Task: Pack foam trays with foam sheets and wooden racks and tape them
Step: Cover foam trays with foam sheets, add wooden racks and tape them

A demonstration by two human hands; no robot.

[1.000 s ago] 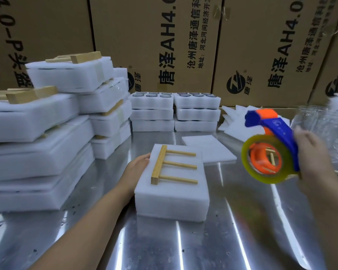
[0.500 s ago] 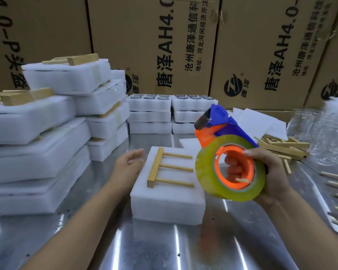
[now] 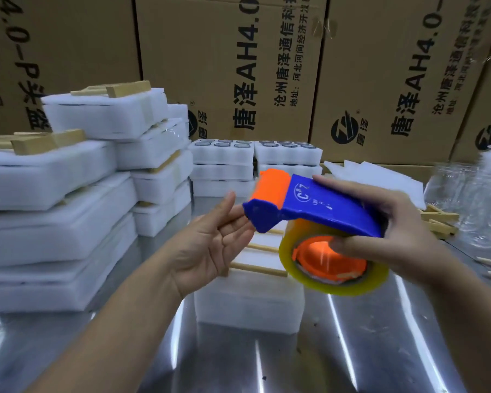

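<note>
My right hand (image 3: 386, 231) grips a blue and orange tape dispenser (image 3: 309, 211) with a roll of clear yellowish tape (image 3: 332, 282), held above the table. Fingers of that hand reach into the orange core. My left hand (image 3: 213, 245) is raised with the palm up and fingers relaxed, its fingertips at the dispenser's blue front end. Below both hands lies a white foam tray (image 3: 250, 302) on the metal table, with a wooden rack (image 3: 258, 268) on top, mostly hidden by the hands and dispenser.
Stacks of packed foam trays (image 3: 54, 211) with wooden racks fill the left side. Foam trays holding glass jars (image 3: 255, 154) stand at the back. Foam sheets (image 3: 374, 174), loose wooden racks (image 3: 440, 219) and clear jars (image 3: 476, 199) lie right. Cardboard boxes (image 3: 238, 66) form a wall behind.
My right hand brought the tape dispenser from the right to above the foam tray and turned it. My left hand left the tray's side and rose to the dispenser's front end.
</note>
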